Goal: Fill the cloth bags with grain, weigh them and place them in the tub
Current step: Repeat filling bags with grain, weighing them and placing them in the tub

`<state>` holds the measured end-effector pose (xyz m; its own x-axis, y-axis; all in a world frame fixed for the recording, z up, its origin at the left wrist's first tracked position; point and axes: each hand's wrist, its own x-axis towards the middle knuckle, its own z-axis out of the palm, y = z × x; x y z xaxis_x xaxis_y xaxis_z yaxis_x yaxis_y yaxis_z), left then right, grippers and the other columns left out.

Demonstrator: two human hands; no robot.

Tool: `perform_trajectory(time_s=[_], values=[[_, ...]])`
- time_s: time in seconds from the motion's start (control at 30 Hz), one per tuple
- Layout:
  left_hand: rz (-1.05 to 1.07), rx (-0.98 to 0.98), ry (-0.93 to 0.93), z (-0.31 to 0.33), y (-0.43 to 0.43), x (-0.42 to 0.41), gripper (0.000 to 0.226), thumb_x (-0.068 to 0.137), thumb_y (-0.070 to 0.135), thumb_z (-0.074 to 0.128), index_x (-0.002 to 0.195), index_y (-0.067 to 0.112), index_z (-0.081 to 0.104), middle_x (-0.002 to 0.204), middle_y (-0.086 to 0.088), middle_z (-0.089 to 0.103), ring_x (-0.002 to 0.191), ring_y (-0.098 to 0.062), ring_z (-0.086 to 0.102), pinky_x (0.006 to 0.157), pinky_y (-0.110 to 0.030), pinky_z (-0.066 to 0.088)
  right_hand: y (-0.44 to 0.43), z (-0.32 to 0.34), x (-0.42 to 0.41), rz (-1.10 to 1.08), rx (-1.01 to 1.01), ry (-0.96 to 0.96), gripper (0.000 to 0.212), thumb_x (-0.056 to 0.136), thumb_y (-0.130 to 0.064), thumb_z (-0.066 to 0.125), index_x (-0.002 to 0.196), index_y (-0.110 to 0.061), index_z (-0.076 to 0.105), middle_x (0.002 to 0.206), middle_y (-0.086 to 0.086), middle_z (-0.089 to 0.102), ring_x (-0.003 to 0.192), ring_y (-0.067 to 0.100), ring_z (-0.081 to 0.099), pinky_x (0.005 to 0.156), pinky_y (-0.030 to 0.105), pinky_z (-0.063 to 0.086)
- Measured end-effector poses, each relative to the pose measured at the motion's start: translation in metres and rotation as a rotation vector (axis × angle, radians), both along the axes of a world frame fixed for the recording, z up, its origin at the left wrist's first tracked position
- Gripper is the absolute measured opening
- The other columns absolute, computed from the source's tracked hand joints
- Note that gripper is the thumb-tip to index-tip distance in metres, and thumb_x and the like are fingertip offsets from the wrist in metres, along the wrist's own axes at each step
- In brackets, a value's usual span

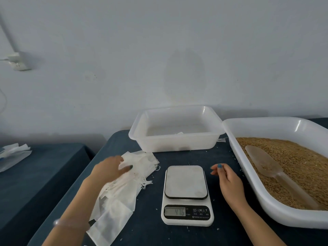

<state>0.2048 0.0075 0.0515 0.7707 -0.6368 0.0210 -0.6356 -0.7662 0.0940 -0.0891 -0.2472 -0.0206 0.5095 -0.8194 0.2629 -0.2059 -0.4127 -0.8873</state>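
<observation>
My left hand (111,168) lies spread, fingers loose, on the cloth bags (122,189) by the table's (152,233) left edge. My right hand (226,176) hovers empty, half-curled, between scale (186,194) and grain tray (276,210). The tub (175,144) stands along the far edge.

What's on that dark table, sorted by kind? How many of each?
White plastic tubs: 2
Scales: 1
Clear scoops: 1
Piles of cloth bags: 1 (bags overlap; number unclear)
Total: 5
</observation>
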Motion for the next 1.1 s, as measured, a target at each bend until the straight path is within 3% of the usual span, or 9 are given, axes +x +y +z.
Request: perform_trajectory(time_s=[0.1, 0.23, 0.3, 0.4, 0.5, 0.73, 0.83, 0.93, 1.1], values=[[0.127, 0.129, 0.029, -0.023, 0.013, -0.01, 0.054, 0.1, 0.061, 0.03, 0.12, 0.016, 0.051, 0.123, -0.001, 0.059, 0.109, -0.023, 0.058, 0.085, -0.035, 0.047, 0.001, 0.0, -0.001, 0.004, -0.008, 0.0, 0.024, 0.103, -0.028, 0.039, 0.092, -0.031, 0.061, 0.086, -0.01, 0.068, 0.081, 0.005, 0.061, 0.066, 0.025, 0.041], [0.244, 0.007, 0.017, -0.03, 0.024, -0.012, 0.039, 0.107, 0.04, 0.024, 0.122, 0.012, 0.048, 0.122, -0.005, 0.058, 0.106, -0.025, 0.059, 0.083, -0.035, 0.047, 0.001, 0.0, -0.001, 0.001, 0.0, 0.002, 0.025, 0.103, -0.027, 0.04, 0.092, -0.03, 0.061, 0.086, -0.01, 0.068, 0.083, 0.003, 0.061, 0.067, 0.022, 0.041], [0.273, -0.007, 0.0, -0.03, 0.027, -0.012, 0.034, 0.107, 0.036, 0.025, 0.12, 0.013, 0.048, 0.11, -0.005, 0.059, 0.094, -0.023, 0.057, 0.075, -0.034, 0.045, 0.0, 0.0, -0.001, 0.001, -0.002, 0.003, 0.025, 0.103, -0.027, 0.04, 0.092, -0.029, 0.062, 0.086, -0.01, 0.068, 0.083, 0.003, 0.061, 0.067, 0.022, 0.041], [0.284, 0.065, -0.077, -0.031, 0.028, -0.01, 0.023, 0.104, 0.022, 0.031, 0.1, 0.017, 0.053, 0.088, 0.001, 0.057, 0.078, -0.019, 0.058, 0.062, -0.029, 0.046, 0.001, 0.001, 0.0, 0.002, -0.005, -0.003, 0.025, 0.103, -0.026, 0.04, 0.092, -0.029, 0.062, 0.085, -0.01, 0.068, 0.083, 0.004, 0.062, 0.066, 0.022, 0.041], [0.274, 0.181, -0.188, -0.029, 0.028, -0.009, 0.019, 0.093, 0.011, 0.04, 0.081, 0.02, 0.052, 0.075, 0.003, 0.052, 0.065, -0.015, 0.051, 0.05, -0.023, 0.033, 0.001, 0.002, 0.0, 0.005, -0.002, -0.004, 0.025, 0.103, -0.026, 0.04, 0.092, -0.028, 0.062, 0.085, -0.009, 0.068, 0.082, 0.004, 0.062, 0.066, 0.022, 0.041], [0.055, 0.269, -0.097, -0.026, 0.037, 0.005, 0.01, 0.097, 0.015, 0.038, 0.095, 0.019, 0.047, 0.086, 0.002, 0.054, 0.076, -0.014, 0.054, 0.069, -0.024, 0.045, 0.001, 0.001, -0.001, 0.009, -0.003, 0.004, 0.025, 0.103, -0.026, 0.04, 0.092, -0.029, 0.062, 0.085, -0.01, 0.068, 0.082, 0.003, 0.062, 0.066, 0.022, 0.041], [0.092, 0.224, -0.199, -0.025, 0.039, 0.003, 0.02, 0.095, 0.012, 0.041, 0.097, 0.021, 0.058, 0.087, 0.002, 0.061, 0.079, -0.015, 0.061, 0.068, -0.026, 0.05, 0.002, 0.001, -0.001, 0.01, -0.003, 0.002, 0.026, 0.103, -0.026, 0.04, 0.09, -0.031, 0.062, 0.085, -0.011, 0.068, 0.081, 0.002, 0.061, 0.065, 0.021, 0.04], [0.151, 0.132, -0.178, -0.023, 0.04, -0.001, 0.032, 0.096, 0.01, 0.041, 0.104, 0.028, 0.066, 0.092, 0.003, 0.066, 0.079, -0.016, 0.062, 0.071, -0.026, 0.053, 0.001, 0.001, -0.001, 0.004, -0.003, 0.0, 0.026, 0.103, -0.026, 0.04, 0.089, -0.031, 0.061, 0.084, -0.011, 0.068, 0.079, 0.001, 0.061, 0.063, 0.02, 0.039], [0.302, -0.024, -0.21, -0.001, 0.038, -0.008, 0.021, 0.096, 0.006, 0.048, 0.087, 0.017, 0.062, 0.073, -0.001, 0.057, 0.063, -0.019, 0.057, 0.055, -0.026, 0.041, 0.002, 0.002, -0.001, 0.009, -0.01, 0.003, 0.025, 0.103, -0.026, 0.041, 0.089, -0.032, 0.061, 0.084, -0.01, 0.067, 0.081, 0.002, 0.061, 0.066, 0.021, 0.041]])
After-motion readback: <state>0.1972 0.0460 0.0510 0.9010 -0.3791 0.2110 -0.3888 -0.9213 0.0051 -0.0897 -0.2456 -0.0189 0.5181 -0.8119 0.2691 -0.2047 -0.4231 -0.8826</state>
